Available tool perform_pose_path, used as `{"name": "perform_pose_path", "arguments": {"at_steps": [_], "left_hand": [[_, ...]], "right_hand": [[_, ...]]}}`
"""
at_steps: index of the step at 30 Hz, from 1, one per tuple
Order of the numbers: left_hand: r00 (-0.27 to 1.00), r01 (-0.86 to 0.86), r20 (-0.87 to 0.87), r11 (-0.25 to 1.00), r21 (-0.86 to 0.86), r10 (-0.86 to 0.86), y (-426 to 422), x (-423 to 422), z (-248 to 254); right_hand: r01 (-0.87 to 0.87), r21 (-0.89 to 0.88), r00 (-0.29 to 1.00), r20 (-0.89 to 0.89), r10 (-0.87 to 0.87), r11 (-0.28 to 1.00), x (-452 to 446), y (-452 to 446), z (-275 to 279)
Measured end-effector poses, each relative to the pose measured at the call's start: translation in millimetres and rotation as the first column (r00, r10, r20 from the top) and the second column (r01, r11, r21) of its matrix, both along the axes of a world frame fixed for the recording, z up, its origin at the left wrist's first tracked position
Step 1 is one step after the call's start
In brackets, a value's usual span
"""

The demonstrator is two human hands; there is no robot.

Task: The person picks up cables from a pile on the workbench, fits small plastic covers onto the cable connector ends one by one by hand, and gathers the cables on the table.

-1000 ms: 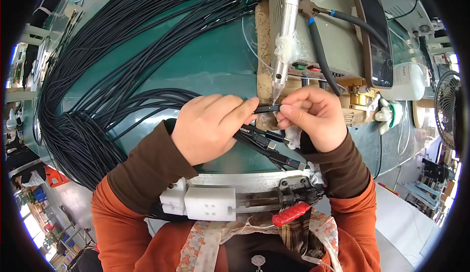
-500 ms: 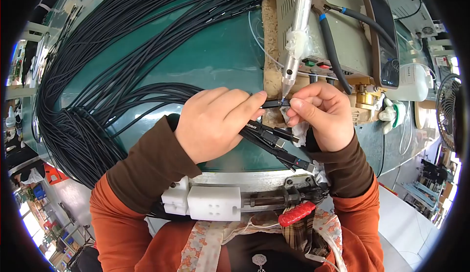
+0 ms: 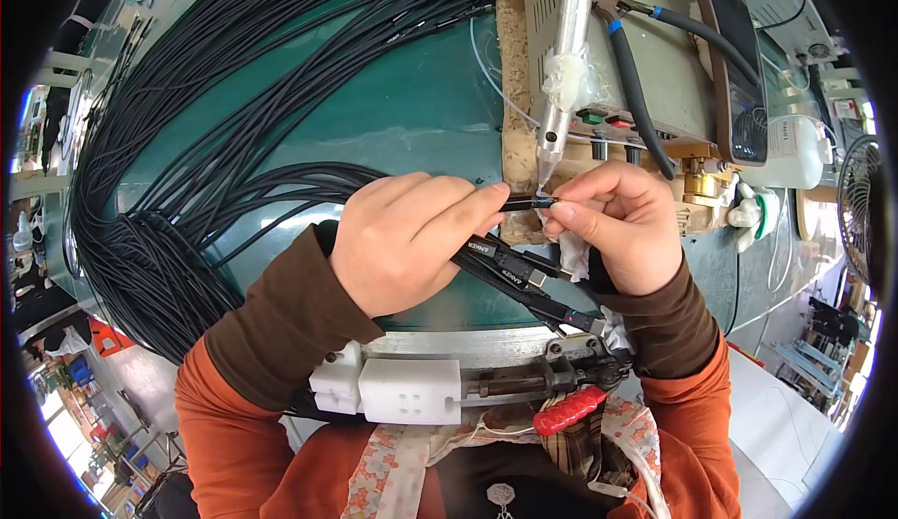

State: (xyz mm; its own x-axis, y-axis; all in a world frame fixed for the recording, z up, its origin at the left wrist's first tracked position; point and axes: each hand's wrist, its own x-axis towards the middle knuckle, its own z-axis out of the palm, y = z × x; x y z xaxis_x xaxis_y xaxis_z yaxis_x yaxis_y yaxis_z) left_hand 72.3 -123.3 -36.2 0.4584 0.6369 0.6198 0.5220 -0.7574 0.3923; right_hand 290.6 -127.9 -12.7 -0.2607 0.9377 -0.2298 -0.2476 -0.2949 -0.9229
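My left hand point(image 3: 398, 243) is closed round several black cables. Their connector ends point(image 3: 510, 266), some lettered ANKER, stick out below the fingers. One black cable end point(image 3: 526, 204) reaches from this hand to my right hand point(image 3: 622, 224), whose thumb and forefinger pinch its tip. Just above that tip points the thin nozzle of a silver, pen-shaped dispenser point(image 3: 561, 98); whether they touch I cannot tell. My fingers hide part of the connector.
Long black cables point(image 3: 178, 117) cover the left of the green mat point(image 3: 402, 108). Behind the dispenser stand a grey control box point(image 3: 645, 79) and black-handled pliers point(image 3: 631, 79). A white block fixture point(image 3: 412, 390) and a red-wrapped handle point(image 3: 569, 411) lie along the near edge. A fan point(image 3: 859, 201) stands right.
The pinched cable end sits slightly lower relative to the nozzle tip, and my right fingers have shifted a little. My left hand keeps its hold on the cables.
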Motion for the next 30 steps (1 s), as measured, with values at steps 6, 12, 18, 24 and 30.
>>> {"name": "perform_pose_path", "arguments": {"at_steps": [6, 12, 18, 24, 30], "left_hand": [[1.0, 0.01, 0.029, 1.0, 0.011, -0.011, 1.5, -0.4, 0.4], [0.998, 0.049, 0.039, 0.998, -0.026, -0.048, -1.2, -2.8, 1.4], [0.991, 0.134, -0.003, 0.987, -0.09, -0.135, -4.4, -8.3, 9.6], [0.969, 0.248, 0.055, 0.959, -0.141, -0.242, -1.1, -11.9, 11.3], [0.963, 0.266, 0.072, 0.954, -0.14, -0.258, -1.5, -9.5, 14.8]], "right_hand": [[0.069, 0.061, 0.998, -0.013, -0.068, 0.996, -4.6, 1.1, -3.2], [-0.022, 0.01, 0.998, 0.063, 0.021, 1.0, 2.5, 1.3, 8.1], [-0.12, -0.133, 0.992, 0.027, 0.125, 0.984, 8.0, 2.3, 17.0], [-0.223, -0.134, 0.973, 0.035, 0.229, 0.966, 10.4, 3.4, 18.1], [-0.238, -0.137, 0.97, 0.012, 0.242, 0.961, 8.2, 2.1, 21.5]]}}
